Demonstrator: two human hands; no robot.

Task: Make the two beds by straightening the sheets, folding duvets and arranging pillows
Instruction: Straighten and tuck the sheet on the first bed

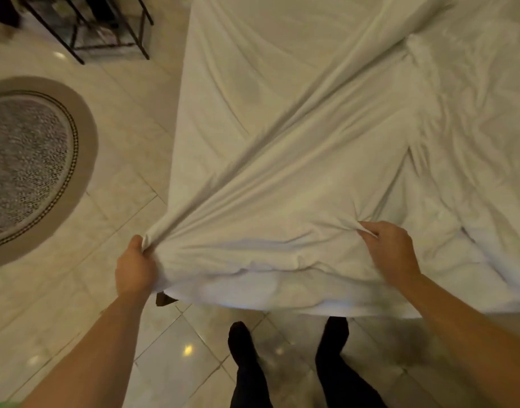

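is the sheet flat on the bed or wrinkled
Wrinkled: long diagonal creases run across the sheet from the corner the left hand grips.

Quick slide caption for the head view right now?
Left hand bunches a corner of the white sheet; right hand pinches its near edge, diagonal creases fanning out.

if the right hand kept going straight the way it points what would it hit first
The sheet: the right hand pinches a fold of it and points up-left across it, so it would likely push into the wrinkled cloth just ahead.
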